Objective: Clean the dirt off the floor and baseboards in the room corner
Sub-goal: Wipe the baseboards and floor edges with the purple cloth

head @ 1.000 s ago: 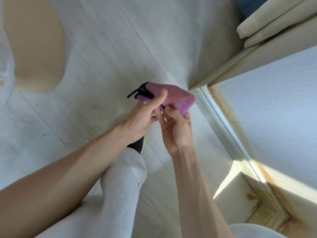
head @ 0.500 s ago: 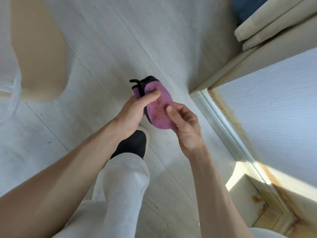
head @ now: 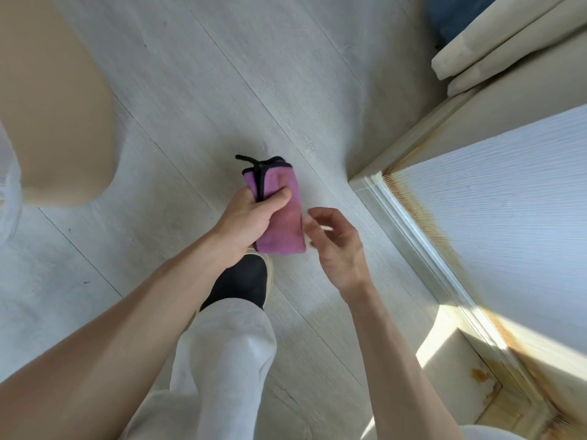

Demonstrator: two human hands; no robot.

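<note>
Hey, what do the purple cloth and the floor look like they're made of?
Purple cloth: soft napped fabric, likely microfibre, matte and fuzzy, with black stitched edging. Floor: pale grey planks with printed-looking wood grain and thin seams, probably laminate or vinyl, low sheen.

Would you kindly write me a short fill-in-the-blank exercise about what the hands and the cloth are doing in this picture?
1. The folded cloth is held in the ____ hand.
2. The main colour of the cloth is ____, with a black trim.
3. The right hand is beside the cloth with its fingers relaxed, holding ____.
4. Rust-coloured dirt runs along the wall just above the ____.

Missing words: left; purple; nothing; baseboard
</note>
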